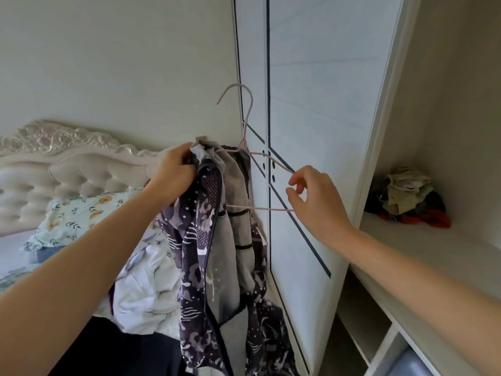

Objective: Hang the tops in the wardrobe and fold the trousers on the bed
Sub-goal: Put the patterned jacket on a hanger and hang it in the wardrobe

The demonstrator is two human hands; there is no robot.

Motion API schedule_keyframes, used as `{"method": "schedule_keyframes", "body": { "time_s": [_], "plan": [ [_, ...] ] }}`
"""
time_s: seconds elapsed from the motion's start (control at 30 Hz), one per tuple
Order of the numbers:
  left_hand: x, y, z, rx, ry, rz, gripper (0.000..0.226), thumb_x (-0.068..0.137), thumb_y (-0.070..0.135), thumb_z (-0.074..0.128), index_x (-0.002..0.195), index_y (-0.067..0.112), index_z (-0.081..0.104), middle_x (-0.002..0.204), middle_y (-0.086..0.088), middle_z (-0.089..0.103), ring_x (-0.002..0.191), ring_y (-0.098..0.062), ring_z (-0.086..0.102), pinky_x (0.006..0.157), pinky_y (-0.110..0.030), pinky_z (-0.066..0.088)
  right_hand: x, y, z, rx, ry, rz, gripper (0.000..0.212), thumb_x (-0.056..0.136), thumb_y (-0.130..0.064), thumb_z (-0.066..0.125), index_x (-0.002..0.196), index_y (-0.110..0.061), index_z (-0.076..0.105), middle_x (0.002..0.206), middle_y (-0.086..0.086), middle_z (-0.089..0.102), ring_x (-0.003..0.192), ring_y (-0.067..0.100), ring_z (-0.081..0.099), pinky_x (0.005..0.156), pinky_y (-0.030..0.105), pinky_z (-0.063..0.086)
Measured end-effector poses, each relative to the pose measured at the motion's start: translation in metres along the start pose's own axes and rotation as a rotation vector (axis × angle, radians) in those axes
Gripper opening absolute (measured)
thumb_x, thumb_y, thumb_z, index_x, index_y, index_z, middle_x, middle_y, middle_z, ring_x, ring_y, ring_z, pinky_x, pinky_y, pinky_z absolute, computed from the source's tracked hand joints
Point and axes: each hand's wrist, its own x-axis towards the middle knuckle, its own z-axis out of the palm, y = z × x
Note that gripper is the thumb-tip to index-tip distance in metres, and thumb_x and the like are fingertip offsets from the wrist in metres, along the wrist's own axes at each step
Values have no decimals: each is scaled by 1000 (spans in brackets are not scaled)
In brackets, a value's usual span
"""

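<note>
Your left forearm comes in low and closest to the lens, and from there the scene runs rightward. Far left sits the bed with its tufted headboard, a floral pillow and a heap of pale clothes waiting on the cover. Your left hand is closed in a fist around the bunched collar of the patterned purple top, which hangs long in front of you, its grey inside showing. One arm of the pink wire hanger is already inside the neck; the other arm juts out bare to the right, and your right hand pinches that free end between thumb and fingertips, the remaining fingers loose.

The risk, as I judge it: the fabric is gathered on one side only, so if your left grip relaxes before the second shoulder is seated, the top slides off the wire and drops to the floor. The thin wire could also twist in so light a pinch.

Right behind the hanger stands the white wardrobe door, close enough that the hook may scrape it if you swing. Further right the open wardrobe shelf holds a crumpled pile of cloth; no rail is in view, so lift clear of the door edge before turning in.
</note>
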Motion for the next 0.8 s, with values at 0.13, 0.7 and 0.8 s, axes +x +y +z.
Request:
{"method": "schedule_keyframes", "body": {
  "time_s": [0.13,0.7,0.8],
  "plan": [
    [1,8,-14,-57,59,-47,43,87,-10,46,113,16,67,103,-1,71,99,-15,64,87,-26,51,-23,-5,18,-8,-76,-60,4,93,-17,58,95,-20,56,81,-6,56,74,6,50,61,18,41],
    [-9,40,-41,-305,162,-48,47,92,-13,40,89,24,68,66,14,70,63,2,66,59,-16,52,-44,12,121,74,-932,669,63,86,-58,60,117,-5,48,94,4,52,83,19,50,66,26,43],
    [-9,34,-47,-301,173,-75,49,91,-12,40,85,27,69,67,12,70,70,-6,67,63,-21,53,-45,21,124,169,-941,768,49,87,-45,66,117,-7,56,114,9,63,102,23,61,88,42,52]
  ]
}}
